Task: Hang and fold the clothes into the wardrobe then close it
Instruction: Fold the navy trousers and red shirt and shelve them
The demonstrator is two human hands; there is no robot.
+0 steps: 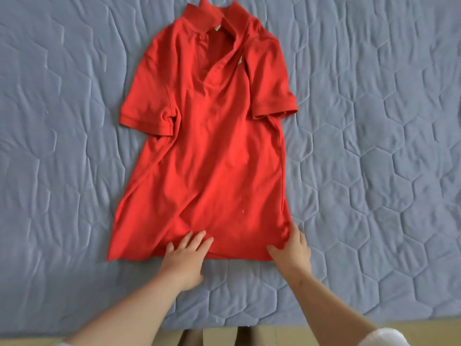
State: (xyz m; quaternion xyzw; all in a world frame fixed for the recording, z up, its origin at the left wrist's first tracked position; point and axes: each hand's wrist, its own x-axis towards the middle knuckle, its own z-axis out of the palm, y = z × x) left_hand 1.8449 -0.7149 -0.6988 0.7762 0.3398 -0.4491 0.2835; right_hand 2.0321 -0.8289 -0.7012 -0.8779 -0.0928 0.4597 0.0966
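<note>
A red polo shirt (209, 151) lies face up on a blue quilted bed (374, 121). The left hand (185, 255) presses flat on its hem; the right hand (291, 250) touches the hem's right corner.
</note>
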